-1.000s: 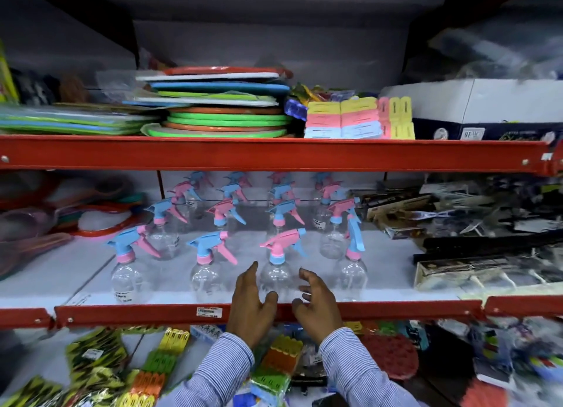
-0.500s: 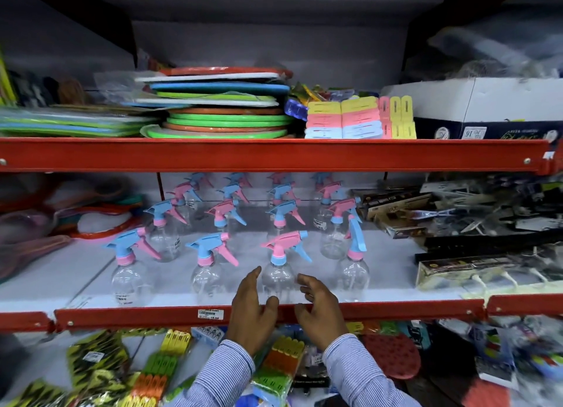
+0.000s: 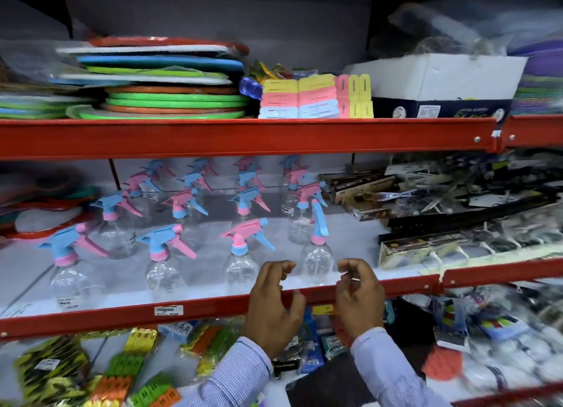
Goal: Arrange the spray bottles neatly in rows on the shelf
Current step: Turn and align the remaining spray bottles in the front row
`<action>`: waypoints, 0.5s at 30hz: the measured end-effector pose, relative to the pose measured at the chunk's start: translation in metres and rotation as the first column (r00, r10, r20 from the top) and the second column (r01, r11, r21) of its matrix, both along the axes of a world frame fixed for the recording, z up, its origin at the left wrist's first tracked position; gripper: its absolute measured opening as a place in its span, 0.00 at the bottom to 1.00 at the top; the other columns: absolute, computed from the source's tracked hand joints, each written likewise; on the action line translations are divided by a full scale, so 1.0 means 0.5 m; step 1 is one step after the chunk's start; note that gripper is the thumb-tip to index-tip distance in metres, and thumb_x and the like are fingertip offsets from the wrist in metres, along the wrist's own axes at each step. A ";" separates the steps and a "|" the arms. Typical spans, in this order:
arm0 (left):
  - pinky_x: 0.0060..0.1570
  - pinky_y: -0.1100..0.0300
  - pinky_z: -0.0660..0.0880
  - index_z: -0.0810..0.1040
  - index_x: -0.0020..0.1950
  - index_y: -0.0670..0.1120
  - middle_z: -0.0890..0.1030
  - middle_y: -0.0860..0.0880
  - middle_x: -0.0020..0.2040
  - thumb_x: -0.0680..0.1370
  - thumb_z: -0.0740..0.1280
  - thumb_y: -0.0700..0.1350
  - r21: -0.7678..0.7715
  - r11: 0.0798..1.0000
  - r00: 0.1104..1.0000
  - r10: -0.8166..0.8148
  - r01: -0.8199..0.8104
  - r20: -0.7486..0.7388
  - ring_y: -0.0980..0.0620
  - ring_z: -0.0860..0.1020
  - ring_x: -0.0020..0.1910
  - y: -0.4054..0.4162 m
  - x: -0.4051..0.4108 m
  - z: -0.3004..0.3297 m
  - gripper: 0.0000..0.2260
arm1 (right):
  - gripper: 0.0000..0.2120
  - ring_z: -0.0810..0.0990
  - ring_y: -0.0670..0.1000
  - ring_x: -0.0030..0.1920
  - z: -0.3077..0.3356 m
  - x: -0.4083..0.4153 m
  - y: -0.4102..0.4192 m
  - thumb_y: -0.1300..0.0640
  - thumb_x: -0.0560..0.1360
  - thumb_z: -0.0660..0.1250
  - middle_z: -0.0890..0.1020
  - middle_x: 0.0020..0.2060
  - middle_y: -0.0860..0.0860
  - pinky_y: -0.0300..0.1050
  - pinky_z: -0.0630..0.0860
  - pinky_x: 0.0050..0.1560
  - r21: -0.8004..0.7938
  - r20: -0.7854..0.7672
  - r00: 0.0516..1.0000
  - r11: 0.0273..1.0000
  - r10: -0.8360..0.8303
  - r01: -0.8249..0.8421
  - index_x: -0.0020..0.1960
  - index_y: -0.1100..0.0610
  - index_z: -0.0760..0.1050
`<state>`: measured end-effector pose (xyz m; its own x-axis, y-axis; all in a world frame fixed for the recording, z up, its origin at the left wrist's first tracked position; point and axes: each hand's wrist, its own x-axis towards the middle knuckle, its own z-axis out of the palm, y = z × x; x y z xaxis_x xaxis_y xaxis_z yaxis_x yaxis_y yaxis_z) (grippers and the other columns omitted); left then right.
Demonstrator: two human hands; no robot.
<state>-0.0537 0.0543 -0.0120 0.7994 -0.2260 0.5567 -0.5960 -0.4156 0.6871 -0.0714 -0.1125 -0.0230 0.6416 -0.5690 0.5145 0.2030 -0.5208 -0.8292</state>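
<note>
While both hands hang in front of the red steel front rail (image 3: 213, 310) of the middle shelf, neither one grips anything. The left hand (image 3: 272, 306) has its fingers curled loosely inward, empty, with its fingertips just in front of the lower body of the clear plastic spray bottle with the pink trigger head and blue collar (image 3: 240, 254); contact cannot be confirmed. The right hand (image 3: 359, 297) is likewise half-curled and empty, positioned just right of the clear plastic spray bottle with the blue trigger head turned end-on (image 3: 316, 248). These two bottles stand upright at the right end of the front row on the white shelf board (image 3: 350, 236). Left of them in the same row stand two further clear spray bottles with blue heads and pink triggers (image 3: 161, 254), also upright. Behind the front row, more clear spray bottles with pink and blue heads (image 3: 185, 199) stand in roughly four columns running to the back of the shelf. Both forearms wear blue-and-white striped shirt sleeves (image 3: 237, 376). On the upper shelf lie a stack of flat round green, orange and blue mats (image 3: 170, 102) and, beside it, blocks of pastel yellow, pink and blue clothes pegs (image 3: 304, 99). Right of the bottles lie dark packaged goods (image 3: 441, 220), blurred.
</note>
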 end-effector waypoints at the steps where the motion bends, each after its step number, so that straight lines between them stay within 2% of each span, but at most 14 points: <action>1: 0.55 0.69 0.72 0.71 0.61 0.54 0.75 0.55 0.56 0.69 0.66 0.45 0.004 1.000 1.000 0.002 -0.002 -0.019 0.61 0.74 0.56 -0.022 0.002 -0.002 0.20 | 0.20 0.80 0.51 0.44 0.002 0.012 -0.018 0.72 0.66 0.63 0.82 0.47 0.52 0.43 0.78 0.46 0.009 -0.027 0.999 0.999 0.035 -0.035 0.50 0.52 0.75; 4: 0.57 0.59 0.75 0.69 0.62 0.51 0.75 0.52 0.58 0.70 0.68 0.44 -0.014 0.998 0.993 0.055 -0.057 -0.101 0.55 0.75 0.55 -0.077 0.007 -0.001 0.21 | 0.27 0.76 0.54 0.58 0.012 0.055 -0.067 0.71 0.69 0.62 0.76 0.63 0.54 0.50 0.75 0.61 0.029 -0.220 0.947 0.972 0.233 -0.233 0.65 0.55 0.69; 7: 0.57 0.55 0.76 0.69 0.63 0.49 0.73 0.51 0.58 0.70 0.69 0.43 0.010 0.994 0.984 0.109 -0.109 -0.138 0.52 0.75 0.55 -0.121 0.009 0.001 0.22 | 0.33 0.71 0.54 0.68 0.023 0.092 -0.093 0.71 0.70 0.60 0.72 0.69 0.54 0.52 0.69 0.70 0.042 -0.351 0.840 0.903 0.413 -0.427 0.72 0.53 0.61; 10: 0.59 0.55 0.74 0.69 0.63 0.48 0.71 0.50 0.59 0.71 0.69 0.43 0.037 0.984 0.970 0.178 -0.174 -0.167 0.50 0.75 0.58 -0.155 0.004 0.004 0.21 | 0.32 0.75 0.53 0.64 0.028 0.104 -0.105 0.72 0.68 0.59 0.76 0.65 0.54 0.49 0.72 0.68 0.044 -0.365 0.783 0.850 0.503 -0.526 0.70 0.53 0.65; 15: 0.56 0.62 0.69 0.70 0.64 0.46 0.75 0.46 0.61 0.72 0.68 0.41 0.042 0.970 0.949 0.243 -0.240 -0.198 0.47 0.76 0.60 -0.170 0.004 0.009 0.21 | 0.25 0.79 0.51 0.55 0.015 0.084 -0.115 0.69 0.68 0.62 0.78 0.59 0.53 0.43 0.77 0.57 0.046 -0.307 0.819 0.867 0.485 -0.496 0.63 0.55 0.71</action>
